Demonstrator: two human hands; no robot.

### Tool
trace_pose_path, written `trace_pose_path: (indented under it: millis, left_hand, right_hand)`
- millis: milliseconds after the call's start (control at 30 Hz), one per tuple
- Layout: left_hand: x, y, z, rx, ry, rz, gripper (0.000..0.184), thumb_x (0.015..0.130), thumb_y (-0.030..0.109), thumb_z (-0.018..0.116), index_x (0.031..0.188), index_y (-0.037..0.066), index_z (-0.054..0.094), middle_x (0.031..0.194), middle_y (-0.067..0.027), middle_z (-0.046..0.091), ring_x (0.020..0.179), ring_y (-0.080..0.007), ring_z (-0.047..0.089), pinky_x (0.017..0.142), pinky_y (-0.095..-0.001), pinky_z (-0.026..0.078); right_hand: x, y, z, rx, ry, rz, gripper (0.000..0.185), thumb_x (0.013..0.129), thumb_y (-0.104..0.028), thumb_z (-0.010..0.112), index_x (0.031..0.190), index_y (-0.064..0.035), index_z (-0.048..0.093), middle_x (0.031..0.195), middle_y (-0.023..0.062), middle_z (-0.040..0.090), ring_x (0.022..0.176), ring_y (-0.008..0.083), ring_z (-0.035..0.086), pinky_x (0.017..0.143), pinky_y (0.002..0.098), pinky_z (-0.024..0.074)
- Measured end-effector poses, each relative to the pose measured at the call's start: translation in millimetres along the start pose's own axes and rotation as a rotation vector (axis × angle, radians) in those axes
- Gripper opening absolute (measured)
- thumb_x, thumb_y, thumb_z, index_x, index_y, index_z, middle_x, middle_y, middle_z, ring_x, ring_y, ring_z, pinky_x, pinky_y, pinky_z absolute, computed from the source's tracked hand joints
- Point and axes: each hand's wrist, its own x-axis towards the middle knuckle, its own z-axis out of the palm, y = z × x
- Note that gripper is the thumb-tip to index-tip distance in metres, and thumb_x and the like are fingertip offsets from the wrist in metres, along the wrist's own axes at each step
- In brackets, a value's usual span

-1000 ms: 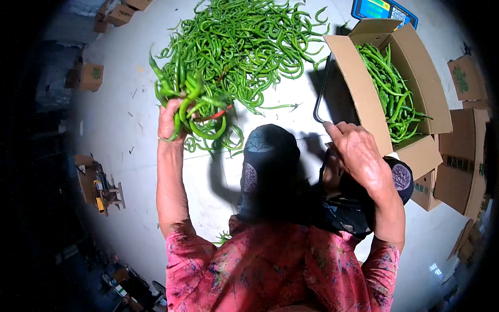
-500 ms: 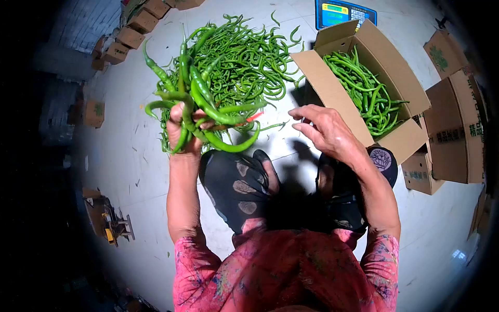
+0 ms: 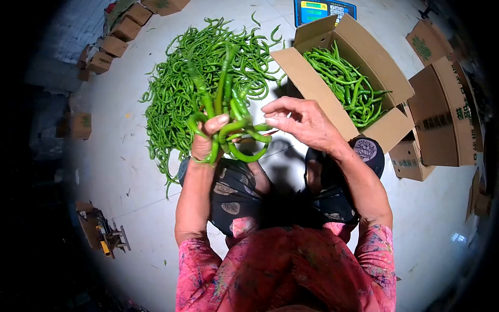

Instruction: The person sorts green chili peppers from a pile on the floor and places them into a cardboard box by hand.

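Observation:
A bunch of long green chili peppers (image 3: 226, 88) is gripped in my left hand (image 3: 207, 139), its fingers wrapped round them. Some stand up blurred above the fist, while others curl down past the fingers. A reddish pepper partly shows at the right side of the bunch. My right hand (image 3: 306, 125) is just right of the bunch, palm turned toward it, with a gap between thumb and fingers and nothing visible in them. One pepper tip lies close to that thumb; whether they touch, I cannot tell.
A big pile of green chili peppers (image 3: 171, 99) covers the floor ahead. To the right stands an open cardboard box (image 3: 319, 93) partly filled with peppers, with a blue scale display (image 3: 325, 10) behind it. More cardboard boxes (image 3: 442, 114) stand at far right and others (image 3: 114, 46) upper left.
My left hand has moved right with the bunch, whose peppers now point more upward. My right hand has come nearer to the bunch. The view has shifted slightly.

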Motion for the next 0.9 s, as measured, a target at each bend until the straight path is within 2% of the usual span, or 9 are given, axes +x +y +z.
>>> trace_pose_path:
  millis: [67, 100, 233, 333, 400, 500, 633, 867, 900]
  left_hand:
    - [2.0, -4.1, 7.0, 0.08, -0.018, -0.031, 0.05, 0.078, 0.024, 0.068, 0.118, -0.003, 0.053, 0.083, -0.0075, 0.062, 0.066, -0.0127, 0.059, 0.054, -0.0239, 0.05]
    - [3.2, -5.2, 11.8, 0.123, -0.033, -0.045, 0.055, 0.078, 0.022, 0.069, 0.124, -0.003, 0.05, 0.087, -0.0072, 0.062, 0.067, -0.0119, 0.06, 0.054, -0.0237, 0.05]
    - [3.3, -16.5, 29.2, 0.222, 0.026, -0.04, 0.057, 0.079, 0.021, 0.068, 0.127, -0.003, 0.049, 0.093, -0.0078, 0.062, 0.07, -0.0125, 0.06, 0.057, -0.0233, 0.049]
    - [4.9, -19.8, 28.0, 0.25, -0.003, -0.09, 0.056, 0.079, 0.021, 0.068, 0.126, -0.003, 0.05, 0.092, -0.0073, 0.062, 0.07, -0.0128, 0.06, 0.057, -0.0233, 0.049]
    - [7.5, -22.0, 26.9, 0.213, -0.042, -0.109, 0.052, 0.08, 0.021, 0.068, 0.123, -0.003, 0.052, 0.091, -0.0078, 0.062, 0.071, -0.0128, 0.06, 0.058, -0.0235, 0.05]
    - [7.5, -23.3, 32.8, 0.161, -0.037, -0.091, 0.045, 0.08, 0.016, 0.068, 0.118, -0.003, 0.055, 0.094, -0.0092, 0.063, 0.073, -0.0131, 0.061, 0.059, -0.0241, 0.051]
    - [6.8, -23.3, 38.3, 0.255, -0.082, -0.048, 0.045, 0.08, 0.013, 0.069, 0.119, -0.002, 0.054, 0.099, -0.0063, 0.063, 0.082, -0.0119, 0.061, 0.073, -0.0254, 0.052]
    - [8.7, -33.7, 36.6, 0.216, -0.029, -0.017, 0.04, 0.079, 0.007, 0.07, 0.114, 0.0, 0.053, 0.098, -0.0055, 0.061, 0.081, -0.0117, 0.06, 0.073, -0.0265, 0.051]
    - [9.7, -36.4, 35.8, 0.203, -0.013, 0.028, 0.041, 0.081, 0.007, 0.069, 0.116, 0.0, 0.051, 0.099, -0.0074, 0.062, 0.077, -0.0116, 0.061, 0.067, -0.0249, 0.053]
  right_hand:
    - [1.3, -1.4, 2.2, 0.061, -0.06, 0.038, 0.027, 0.091, -0.019, 0.066, 0.112, -0.0027, 0.064, 0.086, -0.0017, 0.061, 0.081, 0.0048, 0.055, 0.072, 0.0213, 0.045]
    - [5.2, 15.1, 9.6, 0.162, -0.002, 0.009, 0.027, 0.086, -0.026, 0.07, 0.099, -0.0026, 0.067, 0.081, 0.0037, 0.066, 0.073, 0.0094, 0.058, 0.066, 0.0265, 0.0472]
    - [7.5, 24.3, 12.3, 0.389, -0.089, 0.19, 0.016, 0.086, -0.018, 0.071, 0.082, -0.0061, 0.061, 0.071, -0.004, 0.056, 0.066, 0.0041, 0.05, 0.056, 0.0213, 0.0379]
    - [7.1, 29.7, 9.7, 0.46, -0.13, 0.2, 0.016, 0.087, -0.016, 0.069, 0.081, -0.0066, 0.058, 0.071, -0.0033, 0.057, 0.065, 0.0044, 0.05, 0.055, 0.0209, 0.0368]
    - [5.6, 20.3, 6.2, 0.48, -0.046, 0.125, 0.015, 0.09, -0.017, 0.066, 0.083, -0.0083, 0.057, 0.072, -0.0024, 0.059, 0.061, 0.0037, 0.047, 0.052, 0.0211, 0.035]
    - [6.8, 9.0, -6.8, 0.411, 0.021, 0.176, 0.015, 0.091, -0.021, 0.065, 0.088, -0.0079, 0.057, 0.075, -0.0001, 0.061, 0.062, 0.0058, 0.051, 0.054, 0.0211, 0.0394]
    - [6.0, 10.5, 1.9, 0.398, -0.041, 0.214, 0.018, 0.087, -0.018, 0.069, 0.089, -0.0062, 0.056, 0.073, -0.0011, 0.059, 0.063, 0.0056, 0.051, 0.055, 0.0223, 0.0412]
    - [7.9, 28.7, 5.3, 0.377, 0.112, 0.193, 0.017, 0.084, -0.016, 0.069, 0.089, -0.0065, 0.056, 0.071, -0.0029, 0.057, 0.059, 0.0037, 0.045, 0.05, 0.02, 0.0324]
    - [10.1, 26.6, 0.4, 0.366, 0.17, 0.205, 0.016, 0.084, -0.016, 0.068, 0.09, -0.0072, 0.056, 0.07, -0.0033, 0.056, 0.057, 0.0034, 0.042, 0.049, 0.0201, 0.0303]
